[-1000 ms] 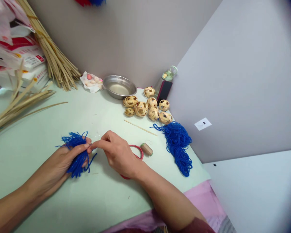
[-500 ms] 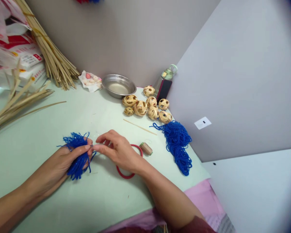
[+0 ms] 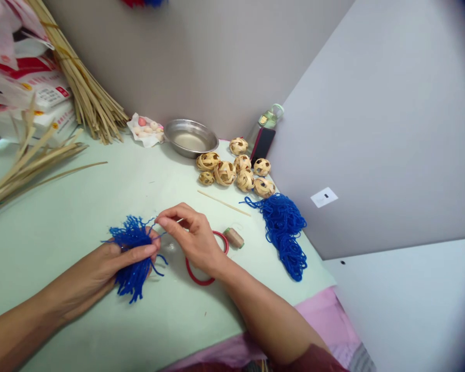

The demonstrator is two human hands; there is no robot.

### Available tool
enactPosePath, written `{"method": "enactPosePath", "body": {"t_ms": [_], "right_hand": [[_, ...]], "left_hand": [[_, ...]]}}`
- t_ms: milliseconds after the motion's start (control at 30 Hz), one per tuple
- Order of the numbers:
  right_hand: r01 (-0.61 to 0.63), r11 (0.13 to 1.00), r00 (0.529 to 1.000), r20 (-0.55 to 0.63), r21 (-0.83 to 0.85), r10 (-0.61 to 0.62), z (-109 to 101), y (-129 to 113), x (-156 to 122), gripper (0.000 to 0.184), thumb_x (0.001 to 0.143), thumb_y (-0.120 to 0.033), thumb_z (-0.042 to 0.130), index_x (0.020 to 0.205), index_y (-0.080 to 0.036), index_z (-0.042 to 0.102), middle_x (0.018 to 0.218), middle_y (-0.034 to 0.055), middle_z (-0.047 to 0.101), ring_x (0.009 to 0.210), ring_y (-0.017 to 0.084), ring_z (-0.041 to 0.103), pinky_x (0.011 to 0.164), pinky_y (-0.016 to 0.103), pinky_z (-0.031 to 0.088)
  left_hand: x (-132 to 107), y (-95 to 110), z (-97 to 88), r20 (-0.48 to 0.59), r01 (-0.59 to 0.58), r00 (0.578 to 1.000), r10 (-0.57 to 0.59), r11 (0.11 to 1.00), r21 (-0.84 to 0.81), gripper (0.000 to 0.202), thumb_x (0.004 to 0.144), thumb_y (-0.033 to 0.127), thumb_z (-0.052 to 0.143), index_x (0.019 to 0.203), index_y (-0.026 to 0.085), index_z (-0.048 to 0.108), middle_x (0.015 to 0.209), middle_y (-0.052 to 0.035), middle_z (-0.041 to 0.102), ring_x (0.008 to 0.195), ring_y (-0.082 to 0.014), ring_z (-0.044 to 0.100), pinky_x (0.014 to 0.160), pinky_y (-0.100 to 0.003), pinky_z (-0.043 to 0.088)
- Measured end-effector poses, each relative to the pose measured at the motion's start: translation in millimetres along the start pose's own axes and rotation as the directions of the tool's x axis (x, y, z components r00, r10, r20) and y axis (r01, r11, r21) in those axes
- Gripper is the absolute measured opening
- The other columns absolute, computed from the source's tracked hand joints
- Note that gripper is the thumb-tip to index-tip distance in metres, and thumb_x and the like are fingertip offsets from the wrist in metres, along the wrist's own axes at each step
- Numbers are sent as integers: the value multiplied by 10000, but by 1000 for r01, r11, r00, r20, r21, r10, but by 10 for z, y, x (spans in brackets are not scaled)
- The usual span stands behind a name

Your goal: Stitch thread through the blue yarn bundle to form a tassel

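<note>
Fuzzy matt yarn tuft (image 3: pixel 132 236), metal bowl (image 3: pixel 180 150) w/ glossy fin., rough woody-lkg balls (image 3: pixel 225 174)

The right arm (image 3: pixel 263 310) wears a maroon sleeve (image 3: pixel 310 359)

Blue yarn bundle (image 3: pixel 129 281) partly hidden by the left grip (image 3: pixel 114 261), red loop (image 3: pixel 200 282) (likewise) by the right grip (image 3: pixel 196 240)

Metal bowl (image 3: pixel 183 150) near grey wall (image 3: pixel 201 67); phone (image 3: pixel 263 145) against green-lidded bottle (image 3: pixel 268 121).
</note>
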State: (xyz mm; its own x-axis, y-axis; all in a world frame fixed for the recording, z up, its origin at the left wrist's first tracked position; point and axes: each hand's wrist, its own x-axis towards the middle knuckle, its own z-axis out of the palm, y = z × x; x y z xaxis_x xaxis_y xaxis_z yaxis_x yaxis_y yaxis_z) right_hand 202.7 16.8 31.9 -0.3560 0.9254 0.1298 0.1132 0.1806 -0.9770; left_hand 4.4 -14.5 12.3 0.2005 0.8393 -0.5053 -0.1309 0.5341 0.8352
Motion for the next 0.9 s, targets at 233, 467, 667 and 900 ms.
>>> {"method": "enactPosePath", "body": {"t_ms": [233,467,667,900], "right_hand": [[-175,985,942,291,-5,169,-51,-46,-22,481,1041,-697,631,981,-220,631,930,17,658,891,188,596,821,320,470],[-280,936,908,376,212,187,23,66,14,607,851,-751,828,749,-199,595,686,-59,489,659,114,381,635,293,294],[-290,916,943,247,279,223,36,61,44,595,772,-746,890,789,-202,650,740,-28,623,710,132,516,722,298,433],[-259,938,964,124,229,236,47,52,32,548,775,-681,911,827,-203,649,762,-31,622,697,126,520,678,284,436]], "left_hand": [[9,85,-62,-60,-18,998,3,968,-249,305,600,377,1063,791,222,882,710,-31,755,599,-166,666,509,-215,610],[-5,108,-50,-61,-65,997,49,952,-300,315,614,350,1079,768,225,834,709,-1,719,563,-141,650,472,-199,613],[33,115,-27,-166,-80,986,28,946,-315,405,600,475,1082,834,241,848,818,15,733,596,-119,640,491,-185,613],[54,-9,-69,-141,-97,987,72,979,-178,376,604,462,1084,837,250,878,844,3,775,747,-153,683,626,-185,631]]}}
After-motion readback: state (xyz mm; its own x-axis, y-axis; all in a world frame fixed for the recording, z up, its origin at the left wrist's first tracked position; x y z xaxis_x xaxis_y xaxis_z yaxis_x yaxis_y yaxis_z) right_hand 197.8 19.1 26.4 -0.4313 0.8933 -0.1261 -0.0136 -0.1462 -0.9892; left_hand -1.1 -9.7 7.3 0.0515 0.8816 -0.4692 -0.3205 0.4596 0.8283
